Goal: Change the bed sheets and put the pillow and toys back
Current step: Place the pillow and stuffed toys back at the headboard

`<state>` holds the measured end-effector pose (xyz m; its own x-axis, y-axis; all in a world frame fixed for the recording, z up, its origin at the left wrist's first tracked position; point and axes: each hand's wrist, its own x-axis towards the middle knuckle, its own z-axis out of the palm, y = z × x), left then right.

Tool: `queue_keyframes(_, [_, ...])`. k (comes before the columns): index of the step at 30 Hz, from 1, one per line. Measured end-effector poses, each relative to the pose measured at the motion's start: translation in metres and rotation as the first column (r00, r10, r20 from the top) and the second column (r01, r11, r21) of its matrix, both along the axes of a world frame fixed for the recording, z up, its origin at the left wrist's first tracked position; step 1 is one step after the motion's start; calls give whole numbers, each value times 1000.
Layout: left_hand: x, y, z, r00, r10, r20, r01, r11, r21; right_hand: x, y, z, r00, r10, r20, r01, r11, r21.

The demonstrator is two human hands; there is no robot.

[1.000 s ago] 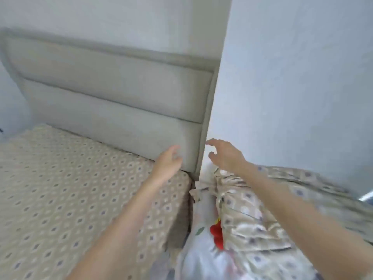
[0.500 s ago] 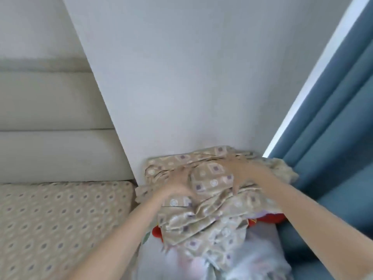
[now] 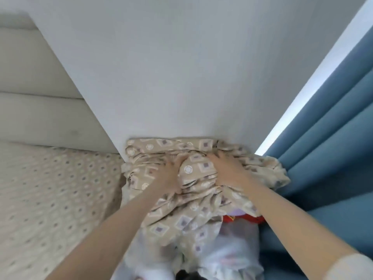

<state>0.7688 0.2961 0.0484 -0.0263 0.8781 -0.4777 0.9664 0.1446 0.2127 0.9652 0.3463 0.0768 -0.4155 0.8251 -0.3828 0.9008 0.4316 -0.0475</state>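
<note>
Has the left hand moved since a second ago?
Yes. The left hand went right, from in front of the headboard past the wall corner onto the crumpled sheet.

2 bare hands show, the left hand [image 3: 168,175] and the right hand [image 3: 227,172], each on a forearm uncovered from the wrist back. The left forearm [image 3: 113,225] stays uncovered to the picture's bottom edge. On the right arm 1 pale white sleeve [image 3: 352,267] (blurred, its cloth not to be told) begins in the lower right corner.
</note>
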Motion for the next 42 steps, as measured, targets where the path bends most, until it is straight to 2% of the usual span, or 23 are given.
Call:
queue_keyframes(4, [-1,1,11,998,63,29,-66,989,130,-11,2,10,996,47,-81,-36,991,132])
queue_keyframes(9, [-24,2,54,990,143,18,-141,935,327,-37,8,50,964,123,-235,-32,933,358])
queue_keyframes(12, [-43,-4,83,972,218,88,-234,869,435,-61,8,83,942,159,-295,-19,904,427])
queue_keyframes(16, [-79,-23,123,945,306,117,-320,784,532,-101,-3,131,920,263,-291,-69,837,542])
queue_keyframes(20, [-126,-63,163,903,387,187,-409,645,646,-155,-31,185,857,432,-281,-159,740,653])
queue_keyframes(25, [-199,-139,218,857,452,247,-460,453,764,-238,-92,251,763,581,-283,-184,615,767])
queue_keyframes(29, [-261,-217,272,828,526,193,-406,327,853,-309,-153,291,660,663,-352,-147,574,806])
queue_keyframes(32, [-308,-291,311,777,622,100,-323,257,911,-366,-211,313,569,708,-418,-126,577,807])
queue_keyframes(34, [-333,-336,331,740,670,64,-280,221,934,-400,-247,325,505,732,-457,-131,589,798])
queue_keyframes(39, [-387,-454,359,565,824,-44,-186,179,966,-486,-343,340,288,790,-541,-173,599,782])
queue_keyframes(42, [-412,-509,356,495,868,-44,-197,162,967,-527,-386,338,213,810,-546,-202,583,787])
